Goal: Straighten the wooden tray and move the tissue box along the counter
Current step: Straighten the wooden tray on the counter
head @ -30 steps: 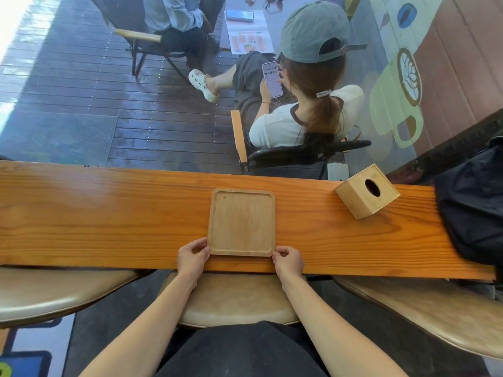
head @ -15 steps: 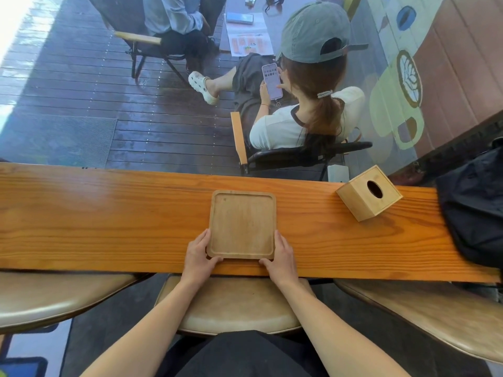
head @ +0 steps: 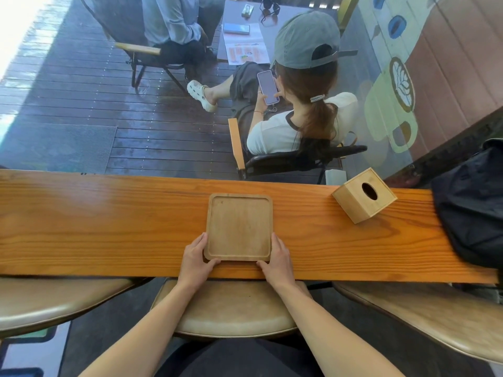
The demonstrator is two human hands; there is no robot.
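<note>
left hand (head: 194, 261): palm down, fingers curled round one near corner, thumb along the front edge
right hand (head: 277, 261): same deal, mirrored on the other near corner
forearms: bare, angling inward from below
grip: light, both sides

Tray at centre of the surface, box to its right.

We find the wooden tray (head: 239, 227) lying flat on the surface (head: 109, 221), near its front edge. The left hand (head: 193, 261) and right hand (head: 277, 261) sit at its two near corners. The tissue box (head: 363, 195) stands well apart to the right, towards the rear edge, with a bag (head: 473, 208) further right.
</note>
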